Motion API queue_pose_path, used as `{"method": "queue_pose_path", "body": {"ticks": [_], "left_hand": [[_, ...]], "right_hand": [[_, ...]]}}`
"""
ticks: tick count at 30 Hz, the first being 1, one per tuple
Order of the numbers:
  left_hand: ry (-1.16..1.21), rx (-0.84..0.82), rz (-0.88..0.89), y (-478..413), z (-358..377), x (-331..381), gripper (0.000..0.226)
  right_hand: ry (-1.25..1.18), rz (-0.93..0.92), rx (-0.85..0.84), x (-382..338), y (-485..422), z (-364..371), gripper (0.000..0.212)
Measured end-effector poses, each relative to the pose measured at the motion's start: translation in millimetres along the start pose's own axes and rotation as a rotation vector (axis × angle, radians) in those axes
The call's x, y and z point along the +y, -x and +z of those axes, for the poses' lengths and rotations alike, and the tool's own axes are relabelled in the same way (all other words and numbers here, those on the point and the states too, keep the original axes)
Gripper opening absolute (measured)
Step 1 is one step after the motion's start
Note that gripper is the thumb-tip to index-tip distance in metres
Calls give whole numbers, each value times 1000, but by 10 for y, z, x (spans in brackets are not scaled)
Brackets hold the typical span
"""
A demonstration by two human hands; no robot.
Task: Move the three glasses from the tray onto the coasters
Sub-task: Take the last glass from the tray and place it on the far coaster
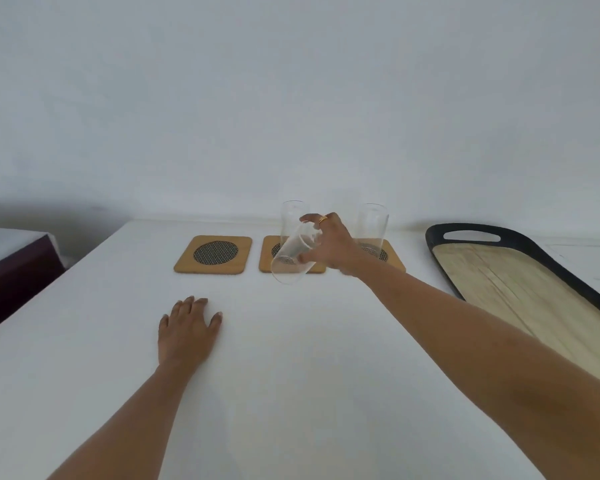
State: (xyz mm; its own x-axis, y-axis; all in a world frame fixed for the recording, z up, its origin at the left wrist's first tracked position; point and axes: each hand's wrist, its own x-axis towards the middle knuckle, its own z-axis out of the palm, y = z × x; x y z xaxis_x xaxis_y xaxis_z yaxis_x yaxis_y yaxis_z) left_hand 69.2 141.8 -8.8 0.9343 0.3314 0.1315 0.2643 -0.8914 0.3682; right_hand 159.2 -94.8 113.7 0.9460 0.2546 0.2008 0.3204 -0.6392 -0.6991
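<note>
Three wooden coasters with dark mesh centres lie in a row at the far side of the white table. The left coaster (213, 254) is bare. One clear glass (292, 213) stands upright on the middle coaster (268, 261). A second glass (372, 223) stands on the right coaster (392, 258). My right hand (329, 247) grips a third glass (291, 261), tilted with its open end toward me, in front of the middle coaster. My left hand (187, 327) rests flat on the table, fingers spread. The tray (506, 268) at the right holds nothing.
The tray has a black rim with a handle slot (471, 236) and a pale wood floor. A dark maroon piece of furniture (18, 271) stands beyond the table's left edge. A plain white wall rises behind the table.
</note>
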Motion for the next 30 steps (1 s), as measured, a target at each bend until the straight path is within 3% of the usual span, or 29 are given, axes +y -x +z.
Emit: {"method": "queue_pose_path", "body": {"ticks": [5, 18, 30], "left_hand": [[-8, 6, -58, -116, -64, -175, 53], [-36, 43, -76, -150, -34, -188, 54], [-83, 62, -72, -151, -3, -184, 53]], "right_hand": [[16, -74, -41, -275, -287, 312, 82], [176, -248, -38, -606, -966, 1000, 71], [109, -241, -30, -678, -1410, 1458, 61]]}}
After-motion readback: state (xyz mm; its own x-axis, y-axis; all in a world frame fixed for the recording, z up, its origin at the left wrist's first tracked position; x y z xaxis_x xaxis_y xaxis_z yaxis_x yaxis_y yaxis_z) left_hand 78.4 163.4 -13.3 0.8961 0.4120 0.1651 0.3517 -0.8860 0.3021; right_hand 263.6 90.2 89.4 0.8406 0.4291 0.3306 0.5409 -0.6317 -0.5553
